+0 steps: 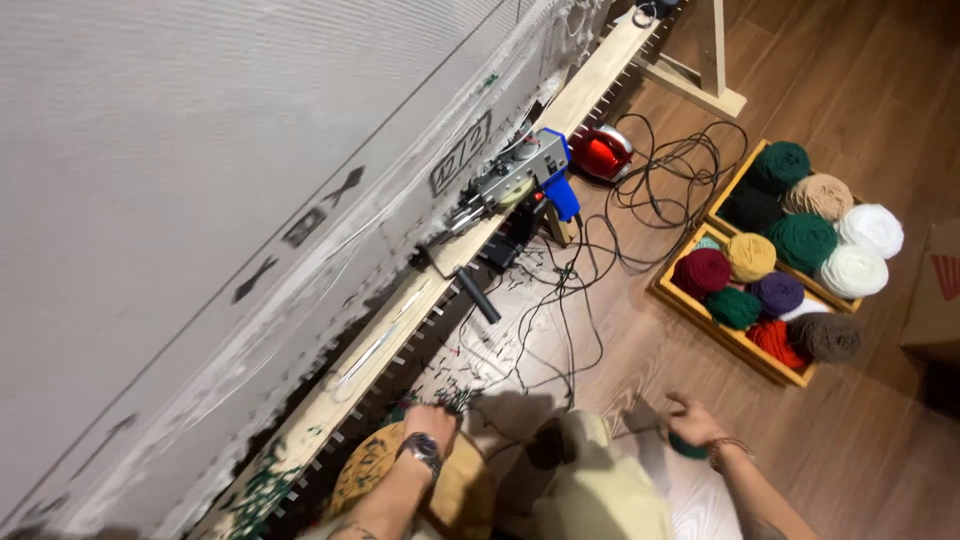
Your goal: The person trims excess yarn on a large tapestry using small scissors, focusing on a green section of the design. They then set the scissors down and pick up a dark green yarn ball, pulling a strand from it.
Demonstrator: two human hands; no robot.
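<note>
The left hand (432, 420), with a wristwatch (424, 449), is pressed down near yarn scraps (452, 398); its fingers are hidden, so the grip cannot be told. A dark green yarn ball (686, 446), half covered, is clasped by the right hand (694, 424). A tufting gun (517, 178) rests on the wooden frame (400, 310).

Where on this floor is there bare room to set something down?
Bare wood shows right of the yarn crates, toward the cardboard box, and below them beside the right hand. Crowded: cables and yarn scraps between the frame beam and the crates, and around the left hand.
</note>
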